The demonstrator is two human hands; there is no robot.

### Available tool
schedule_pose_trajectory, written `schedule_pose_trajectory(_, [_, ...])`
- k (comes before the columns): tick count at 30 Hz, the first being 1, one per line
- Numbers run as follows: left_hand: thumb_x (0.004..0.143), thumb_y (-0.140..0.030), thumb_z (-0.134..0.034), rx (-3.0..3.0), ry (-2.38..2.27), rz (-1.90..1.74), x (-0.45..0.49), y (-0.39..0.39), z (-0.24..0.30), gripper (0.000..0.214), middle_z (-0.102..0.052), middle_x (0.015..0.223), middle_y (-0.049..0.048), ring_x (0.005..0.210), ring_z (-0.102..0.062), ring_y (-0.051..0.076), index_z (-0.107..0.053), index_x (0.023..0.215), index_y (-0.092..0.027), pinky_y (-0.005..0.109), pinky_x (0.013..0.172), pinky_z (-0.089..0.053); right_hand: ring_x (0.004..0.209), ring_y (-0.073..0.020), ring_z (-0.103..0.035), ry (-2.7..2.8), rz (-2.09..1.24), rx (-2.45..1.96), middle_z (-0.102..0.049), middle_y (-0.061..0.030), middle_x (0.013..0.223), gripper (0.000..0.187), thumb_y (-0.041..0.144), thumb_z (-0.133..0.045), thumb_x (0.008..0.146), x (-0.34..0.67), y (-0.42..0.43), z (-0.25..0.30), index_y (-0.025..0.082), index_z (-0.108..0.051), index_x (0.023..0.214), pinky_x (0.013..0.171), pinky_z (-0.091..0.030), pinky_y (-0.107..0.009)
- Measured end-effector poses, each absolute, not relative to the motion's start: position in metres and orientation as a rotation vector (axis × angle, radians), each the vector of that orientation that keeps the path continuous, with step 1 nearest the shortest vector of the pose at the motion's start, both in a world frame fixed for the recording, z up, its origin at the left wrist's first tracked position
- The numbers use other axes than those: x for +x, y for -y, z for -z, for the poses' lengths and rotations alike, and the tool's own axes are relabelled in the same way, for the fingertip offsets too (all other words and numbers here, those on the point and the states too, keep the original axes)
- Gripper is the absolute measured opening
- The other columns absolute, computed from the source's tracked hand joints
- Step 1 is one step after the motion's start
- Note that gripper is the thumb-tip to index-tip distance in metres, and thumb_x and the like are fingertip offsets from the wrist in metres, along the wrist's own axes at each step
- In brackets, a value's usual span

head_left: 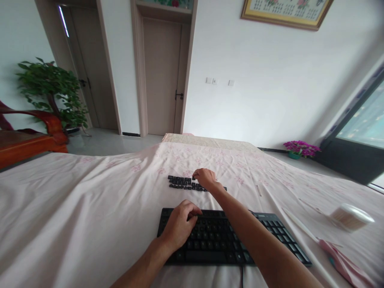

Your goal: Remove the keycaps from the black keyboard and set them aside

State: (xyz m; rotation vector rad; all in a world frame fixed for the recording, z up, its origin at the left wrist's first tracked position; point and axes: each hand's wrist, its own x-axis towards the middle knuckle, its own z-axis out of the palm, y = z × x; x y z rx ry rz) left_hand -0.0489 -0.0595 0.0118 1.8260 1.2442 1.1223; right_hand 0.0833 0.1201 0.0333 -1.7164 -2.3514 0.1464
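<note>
A black keyboard (pixel 270 228) lies on the pale pink cloth in front of me. My left hand (pixel 180 226) rests on its left half with the fingers curled down onto the keys; whether it holds anything is hidden. Farther out, rows of loose black keycaps (pixel 181 183) lie on the cloth. My right hand (pixel 205 178) reaches over the right end of these rows, fingers bent down and pinched at the keycaps.
The pink flowered cloth (pixel 75 208) covers the whole table. A round clear tub of cotton swabs (pixel 351 217) and a pink tool (pixel 342 262) lie at the right. A wooden chair (pixel 30 140), a potted plant (pixel 51 92), doors and a window stand beyond.
</note>
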Motion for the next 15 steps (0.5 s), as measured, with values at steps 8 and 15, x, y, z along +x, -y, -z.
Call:
schedule_pose_trajectory(8, [0.071, -0.003, -0.048, 1.828, -1.255, -1.115, -0.049, 0.059, -0.012, 0.026, -0.062, 0.09, 0.0012, 0.08, -0.059, 0.014, -0.065, 0.082, -0.02, 0.027, 0.079, -0.047, 0.091, -0.0185, -0.063, 2.394, -0.172, -1.724, -0.072, -0.0022, 0.093, 0.022, 0.025, -0.055, 0.081, 0.084, -0.123, -0.03, 0.029, -0.074, 0.091, 0.073, -0.04, -0.024])
schedule_pose_trajectory(15, [0.071, -0.004, -0.049, 1.846, -1.242, -1.125, -0.049, 0.059, -0.013, 0.026, -0.063, 0.09, 0.0016, 0.081, -0.06, 0.015, -0.065, 0.083, -0.02, 0.027, 0.079, -0.048, 0.088, -0.0198, -0.064, 2.323, -0.19, -1.705, -0.072, -0.0049, 0.089, 0.022, 0.03, -0.053, 0.085, 0.088, -0.113, -0.04, 0.023, -0.073, 0.089, 0.07, -0.039, -0.025])
